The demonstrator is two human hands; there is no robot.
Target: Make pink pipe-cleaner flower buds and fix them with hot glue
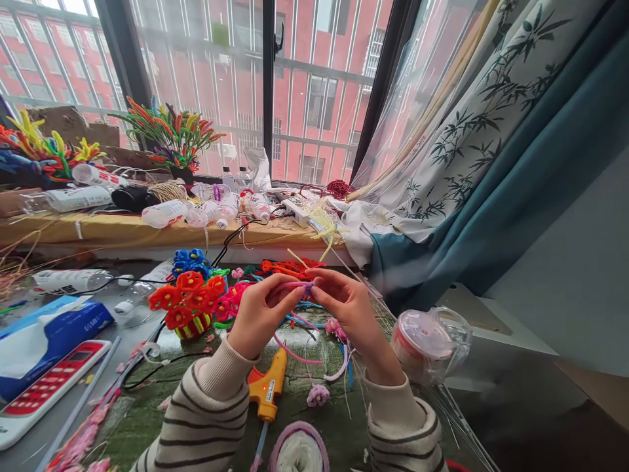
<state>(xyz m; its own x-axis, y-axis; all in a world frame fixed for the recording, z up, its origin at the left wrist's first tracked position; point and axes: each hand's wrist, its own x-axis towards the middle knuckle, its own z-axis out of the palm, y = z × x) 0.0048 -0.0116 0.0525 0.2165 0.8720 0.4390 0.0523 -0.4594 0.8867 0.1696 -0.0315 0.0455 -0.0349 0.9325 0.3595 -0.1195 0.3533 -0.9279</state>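
Note:
Over the middle of the table, my left hand (260, 311) and my right hand (348, 308) meet, fingertips pinched together. Between them is a purple and pink pipe cleaner (308, 288), partly hidden by the fingers. A pink pipe cleaner (297, 357) curves below my left hand; whether it joins the held piece I cannot tell. Under my hands lies a yellow and orange glue gun (270, 387). To its right is a small purple-pink fuzzy flower (318, 395), and a pink flower (335, 328) lies nearer my right wrist.
Red pipe-cleaner flowers (189, 295) stand in a striped pot left of my hands. A wrapped round tub (425, 341) is at right, a white roll (299, 452) in front. Leftward lie a tissue pack (54, 334) and a red-white calculator (52, 387). Bottles (164, 213) line the windowsill.

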